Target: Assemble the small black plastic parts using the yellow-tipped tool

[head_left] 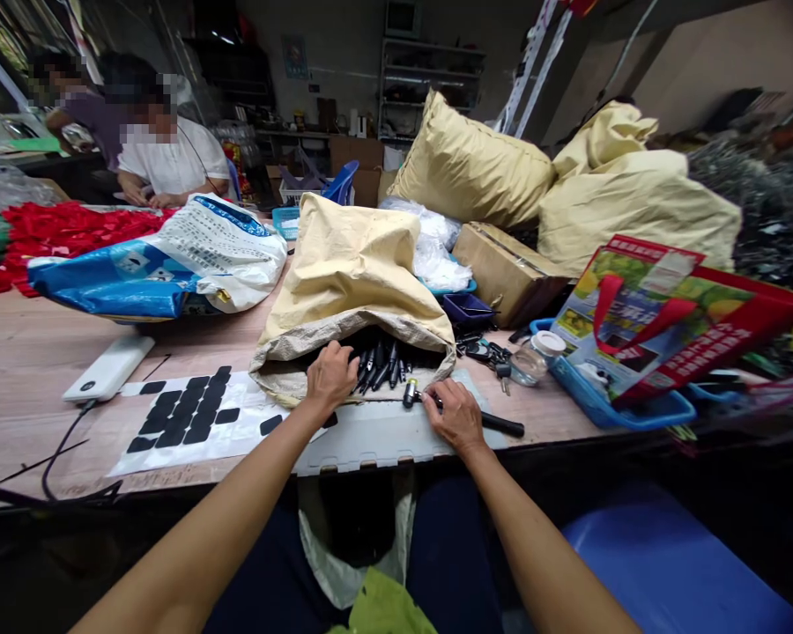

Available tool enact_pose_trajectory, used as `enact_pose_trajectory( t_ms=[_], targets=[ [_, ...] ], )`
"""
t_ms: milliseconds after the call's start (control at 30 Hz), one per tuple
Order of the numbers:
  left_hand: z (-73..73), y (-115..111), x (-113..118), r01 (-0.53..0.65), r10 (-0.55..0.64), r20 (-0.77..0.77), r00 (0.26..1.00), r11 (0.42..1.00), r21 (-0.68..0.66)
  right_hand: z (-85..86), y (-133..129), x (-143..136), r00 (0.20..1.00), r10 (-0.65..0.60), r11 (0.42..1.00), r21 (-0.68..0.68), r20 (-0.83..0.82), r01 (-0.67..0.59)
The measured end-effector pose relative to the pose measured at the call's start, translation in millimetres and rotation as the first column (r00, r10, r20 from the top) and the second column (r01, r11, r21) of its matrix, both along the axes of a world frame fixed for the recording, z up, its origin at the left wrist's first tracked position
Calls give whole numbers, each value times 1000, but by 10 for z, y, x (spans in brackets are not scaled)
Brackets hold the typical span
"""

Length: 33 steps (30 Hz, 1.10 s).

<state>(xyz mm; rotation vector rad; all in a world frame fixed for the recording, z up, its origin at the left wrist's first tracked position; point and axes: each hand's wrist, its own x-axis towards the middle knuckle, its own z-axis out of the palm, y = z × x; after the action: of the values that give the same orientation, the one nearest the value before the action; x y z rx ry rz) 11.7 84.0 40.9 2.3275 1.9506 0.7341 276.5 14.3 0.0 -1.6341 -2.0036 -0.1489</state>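
Note:
A cream cloth sack (pixel 350 264) lies on the table with its mouth toward me, and several black pointed parts (pixel 384 365) show inside. My left hand (pixel 331 377) is at the left of the mouth, its curled fingertips against the black parts; whether it grips one is hidden. Just right of the mouth, my right hand (pixel 455 414) is closed around the handle of a small hammer (pixel 502 425), whose head (pixel 410 394) points left. Under both lies a pale grey board (pixel 363 436).
Left are a sheet of black stickers (pixel 185 409), a white power bank (pixel 109 368) and a blue-white bag (pixel 172 255). Right are a clear jar (pixel 530 363), a blue basket (pixel 588 396) and a red bag (pixel 661 317). Two people sit at the back left.

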Motion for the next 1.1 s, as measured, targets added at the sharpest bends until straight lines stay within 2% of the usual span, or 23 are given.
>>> enact_pose_trajectory(
  t_ms=[67, 133, 233, 333, 433, 567, 633, 767, 1100],
  targets=[
    [6, 178, 13, -32, 28, -105, 994, 999, -31, -2, 2, 4, 1000, 0, 1000, -4, 3, 0],
    [-1, 257, 35, -60, 50, -175, 983, 997, -54, -1, 2, 5, 1000, -3, 1000, -8, 8, 3],
    [2, 273, 41, -112, 98, -191, 977, 992, -60, 3, 0, 3, 1000, -6, 1000, -19, 12, 6],
    [21, 168, -18, -141, 134, -142, 981, 989, -36, 10, -2, 1, 1000, -7, 1000, -20, 12, 7],
    [-2, -102, -111, -50, 51, -33, 998, 998, 36, 15, -1, -1, 1000, -9, 1000, -23, 7, 10],
    [-165, -570, -165, 248, -250, 117, 961, 968, 29, 17, -2, -6, 1000, -10, 1000, -29, 4, 10],
    [-270, -730, -149, 344, -338, 158, 928, 939, -13, 17, -5, -8, 1000, -12, 1000, -26, 6, 12],
    [-398, -809, -103, 330, -312, 218, 925, 943, -51, 17, -9, -12, 1000, -16, 1000, -20, 8, 17],
    [-453, -729, -103, 307, -287, 226, 931, 950, -61, 9, -10, -14, 1000, -13, 1000, -18, 3, 13]
  ],
)
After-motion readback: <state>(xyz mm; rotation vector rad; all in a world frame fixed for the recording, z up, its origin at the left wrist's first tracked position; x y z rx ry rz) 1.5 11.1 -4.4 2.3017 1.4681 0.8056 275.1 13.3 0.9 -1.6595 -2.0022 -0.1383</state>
